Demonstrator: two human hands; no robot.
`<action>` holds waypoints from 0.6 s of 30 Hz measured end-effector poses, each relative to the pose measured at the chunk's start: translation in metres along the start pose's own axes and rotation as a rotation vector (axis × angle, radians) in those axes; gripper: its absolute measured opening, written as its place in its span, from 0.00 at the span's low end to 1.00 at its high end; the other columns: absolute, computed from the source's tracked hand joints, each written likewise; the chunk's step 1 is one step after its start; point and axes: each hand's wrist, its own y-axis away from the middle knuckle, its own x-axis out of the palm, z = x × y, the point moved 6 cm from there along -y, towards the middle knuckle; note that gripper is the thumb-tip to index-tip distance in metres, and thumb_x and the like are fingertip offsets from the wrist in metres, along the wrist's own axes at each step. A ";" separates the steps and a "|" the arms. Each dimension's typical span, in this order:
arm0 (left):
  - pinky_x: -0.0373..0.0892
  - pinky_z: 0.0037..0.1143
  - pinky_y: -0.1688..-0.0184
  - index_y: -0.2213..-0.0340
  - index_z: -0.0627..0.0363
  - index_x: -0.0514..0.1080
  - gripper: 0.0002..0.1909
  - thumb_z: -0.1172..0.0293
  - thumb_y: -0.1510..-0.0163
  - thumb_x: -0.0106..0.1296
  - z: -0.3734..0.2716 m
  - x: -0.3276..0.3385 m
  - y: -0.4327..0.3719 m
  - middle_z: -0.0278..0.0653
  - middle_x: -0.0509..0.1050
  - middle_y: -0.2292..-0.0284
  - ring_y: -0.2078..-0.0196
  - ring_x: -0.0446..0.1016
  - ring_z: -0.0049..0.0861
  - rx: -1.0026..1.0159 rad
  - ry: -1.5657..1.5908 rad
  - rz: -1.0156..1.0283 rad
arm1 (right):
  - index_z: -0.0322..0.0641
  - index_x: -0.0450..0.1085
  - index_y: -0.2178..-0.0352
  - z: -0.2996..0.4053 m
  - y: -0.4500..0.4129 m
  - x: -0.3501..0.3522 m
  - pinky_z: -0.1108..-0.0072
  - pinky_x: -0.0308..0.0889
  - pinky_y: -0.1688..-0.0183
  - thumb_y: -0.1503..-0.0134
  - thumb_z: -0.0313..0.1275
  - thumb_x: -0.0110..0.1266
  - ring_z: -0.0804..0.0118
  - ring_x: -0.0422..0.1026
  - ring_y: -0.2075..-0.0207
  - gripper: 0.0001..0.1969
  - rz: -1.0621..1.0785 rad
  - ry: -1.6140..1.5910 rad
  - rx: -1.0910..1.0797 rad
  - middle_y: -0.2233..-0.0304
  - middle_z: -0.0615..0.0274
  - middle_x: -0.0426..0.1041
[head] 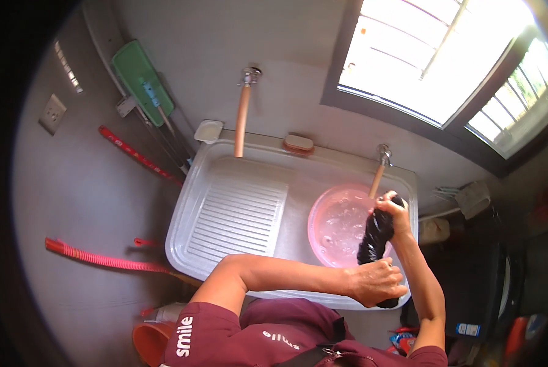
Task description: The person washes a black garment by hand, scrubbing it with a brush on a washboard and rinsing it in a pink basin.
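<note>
Both hands grip a wet, twisted black cloth (375, 231) over the right side of a pink basin (340, 225) holding water. My left hand (377, 283) is closed around its lower end, near the front rim of the sink, and a bit of cloth shows beyond the fist. My right hand (394, 208) holds the upper end, close to the hose on the right tap. From the arms' positions, the lower hand belongs to the arm on the left. The basin stands in a grey laundry sink (296, 220) with a ribbed washboard (237, 220) on its left.
Two wall taps carry tan hoses, one at the left (241, 121) and one at the right (377, 181). A soap dish (299, 144) and a white tray (208, 131) lie on the back ledge. Mops, a red hose (113, 263) and an orange bucket (152, 341) are at the left.
</note>
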 end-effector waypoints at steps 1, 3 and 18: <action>0.63 0.29 0.71 0.77 0.55 0.65 0.11 0.66 0.64 0.53 0.001 0.008 0.001 0.39 0.68 0.80 0.75 0.70 0.31 -0.010 -0.073 0.021 | 0.40 0.61 0.79 0.000 -0.003 -0.002 0.77 0.69 0.77 0.62 0.19 0.55 0.64 0.72 0.80 0.09 0.013 0.025 -0.018 0.82 0.63 0.67; 0.63 0.28 0.74 0.78 0.55 0.65 0.08 0.67 0.62 0.50 0.003 0.016 0.003 0.37 0.67 0.81 0.76 0.70 0.28 0.021 -0.123 0.000 | 0.39 0.62 0.78 0.001 -0.006 0.002 0.78 0.68 0.76 0.62 0.18 0.55 0.67 0.72 0.80 0.10 0.042 0.070 -0.039 0.81 0.63 0.68; 0.70 0.43 0.69 0.75 0.60 0.68 0.08 0.72 0.62 0.52 0.043 0.095 -0.007 0.47 0.74 0.77 0.73 0.75 0.37 -0.092 -0.249 0.347 | 0.38 0.62 0.85 -0.014 -0.022 -0.013 0.86 0.60 0.77 0.66 0.22 0.58 0.80 0.64 0.80 0.10 0.005 0.619 -0.255 0.85 0.71 0.64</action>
